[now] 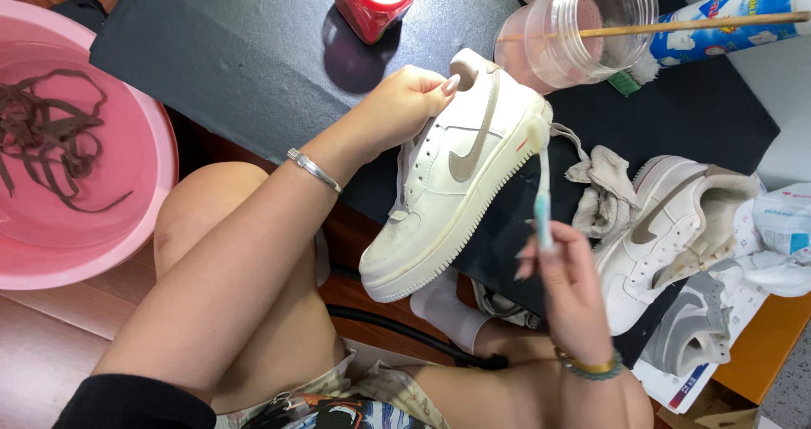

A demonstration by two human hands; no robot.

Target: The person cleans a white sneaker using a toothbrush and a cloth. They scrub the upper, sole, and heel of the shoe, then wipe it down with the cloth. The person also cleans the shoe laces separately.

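At the centre of the frame my left hand point(405, 104) grips a white shoe point(456, 176) by its heel collar, sole turned to the right, toe pointing down. My right hand point(570, 290), lower right, pinches a toothbrush point(542, 197) whose head touches the sole edge near the heel. Right of it a second shoe point(667, 226) lies on the dark mat point(228, 49) beside a crumpled rag point(604, 188). Upper left, a pink basin point(144, 218) holds brown laces point(51, 133). A clear jar point(583, 28) stands at the top.
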